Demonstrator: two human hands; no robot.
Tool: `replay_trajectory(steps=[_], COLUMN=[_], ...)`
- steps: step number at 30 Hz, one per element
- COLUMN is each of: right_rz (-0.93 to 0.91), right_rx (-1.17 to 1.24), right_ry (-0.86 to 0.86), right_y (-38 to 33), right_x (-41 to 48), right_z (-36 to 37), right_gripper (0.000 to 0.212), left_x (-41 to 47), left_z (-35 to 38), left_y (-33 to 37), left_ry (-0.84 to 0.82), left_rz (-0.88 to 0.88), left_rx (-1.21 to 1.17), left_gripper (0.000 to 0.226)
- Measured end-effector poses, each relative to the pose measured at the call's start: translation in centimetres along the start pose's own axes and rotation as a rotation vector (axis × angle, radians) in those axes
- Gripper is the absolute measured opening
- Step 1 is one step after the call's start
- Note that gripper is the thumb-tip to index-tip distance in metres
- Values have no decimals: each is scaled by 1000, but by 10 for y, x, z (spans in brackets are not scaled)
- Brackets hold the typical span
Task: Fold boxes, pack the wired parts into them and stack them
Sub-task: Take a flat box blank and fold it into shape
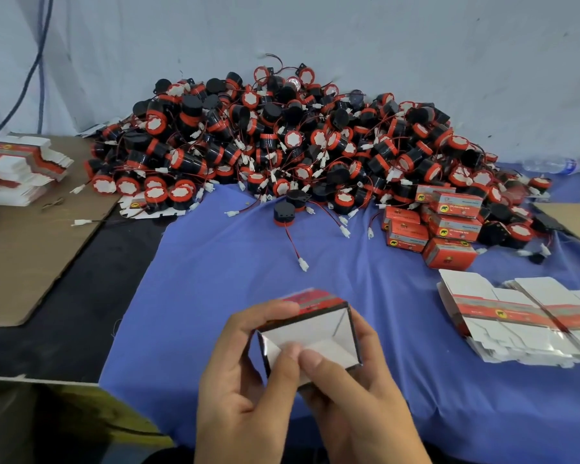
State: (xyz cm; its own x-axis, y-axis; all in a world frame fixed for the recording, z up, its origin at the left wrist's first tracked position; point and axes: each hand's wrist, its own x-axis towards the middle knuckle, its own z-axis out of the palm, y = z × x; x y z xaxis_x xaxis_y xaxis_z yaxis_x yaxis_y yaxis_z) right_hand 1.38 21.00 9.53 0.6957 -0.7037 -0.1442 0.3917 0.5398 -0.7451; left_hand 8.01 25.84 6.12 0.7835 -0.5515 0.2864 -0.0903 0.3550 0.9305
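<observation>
The single head-worn camera looks forward and down, close over the blue cloth (215,279), toward the wall (416,45).

- small hand-packing workshop; bulk stock and packaging laid out on one bench
- big loose heap of identical black-and-red wired parts (282,139), piled against the wall (416,45)
- flat box blanks (523,316) stacked at right; another stack of blanks (24,169) at left; closed red boxes (449,226) piled beside the heap
- makeshift bench: blue cloth (231,279) spread over it; brown cardboard sheet (31,256) at left
- bare grey-blue wall; loose cable (41,61) hanging down it; water bottle (556,165) lying at far right
</observation>
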Motion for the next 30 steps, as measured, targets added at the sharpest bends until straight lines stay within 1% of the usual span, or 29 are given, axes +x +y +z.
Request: replay_trajectory(steps=[1, 3, 5, 7, 8, 10, 11, 13, 14, 15, 17, 18, 19, 20, 21, 22, 23, 24, 25, 26, 27, 28, 29, 30], right_rz=[-28, -82, -119, -124, -131, -209, -260, -337, -355, -372, -349, -343, -395, -518, -671, -787, -804, -706, -577, -436, -348, -308, -290, -277], right_rx=[-59, -115, -54, -11, -39, -180, -281, -533, -686, -866, -1207, -1310, -1412, -1513, -1605, -1614, -1522, -1339, -1141, -1001, -968, -1039, -1113, -1144], right_ry=[-17, 19, -1, -72, -83, -80, -75, -76, -108, -147, -259, -295, -292, -222, -96, 50, 171, 217, 202, 166, 133, 152, 182, 204], right_y=[11, 18, 21, 17, 17, 16, 15, 15, 15, 13, 10, 9, 9, 9, 10, 13, 17, 21, 24, 30, 38, 45, 51, 56], right_x=[6, 12, 17, 19, 19, 19, 18, 19, 20, 22, 26, 29, 32, 35, 40, 43, 47, 51, 58, 65, 71, 77, 80, 82], right_z=[-15, -27, -33, -32, -34, -35, -35, -41, -45, -49, -55, -53, -54, -55, -60, -67, -74, -80, -86, -92, -97, -102, -105, -106], right_gripper=[80, 90, 90, 98, 100, 101, 99, 96, 96, 97, 103, 106, 110, 114, 119, 122, 123, 119, 108, 91, 70, 55, 50, 51], left_x=[2, 4, 3, 2, 4, 9, 13, 24, 29, 33, 37, 39, 40, 43, 45, 49, 52, 55, 57, 59, 61, 63, 66, 68], left_z=[-13, -24, -17, -19, -22, -30, -34, -43, -46, -48, -50, -51, -53, -53, -56, -59, -61, -64, -66, -68, -70, -73, -75, -76], left_y=[0, 7, 4, 1, 1, -1, -2, -6, -7, -8, -7, -7, -9, -12, -16, -23, -31, -38, -46, -53, -63, -74, -84, -91], left_ry=[34, 36, -12, -75, -103, -167, -228, -333, -361, -386, -394, -384, -379, -363, -324, -261, -206, -180, -192, -227, -267, -297, -337, -382], left_rz=[26, -3, -72, -138, -152, -219, -281, -394, -379, -306, -152, -127, -137, -162, -183, -200, -230, -265, -298, -316, -322, -300, -256, -191], left_rx=[20, 35, 81, 130, 134, 149, 134, 91, 146, 253, 464, 485, 457, 403, 335, 273, 230, 206, 206, 228, 288, 406, 597, 831], left_gripper=[33, 31, 29, 31, 31, 30, 36, 65, 76, 80, 73, 69, 65, 62, 60, 57, 57, 56, 55, 55, 55, 56, 57, 59])
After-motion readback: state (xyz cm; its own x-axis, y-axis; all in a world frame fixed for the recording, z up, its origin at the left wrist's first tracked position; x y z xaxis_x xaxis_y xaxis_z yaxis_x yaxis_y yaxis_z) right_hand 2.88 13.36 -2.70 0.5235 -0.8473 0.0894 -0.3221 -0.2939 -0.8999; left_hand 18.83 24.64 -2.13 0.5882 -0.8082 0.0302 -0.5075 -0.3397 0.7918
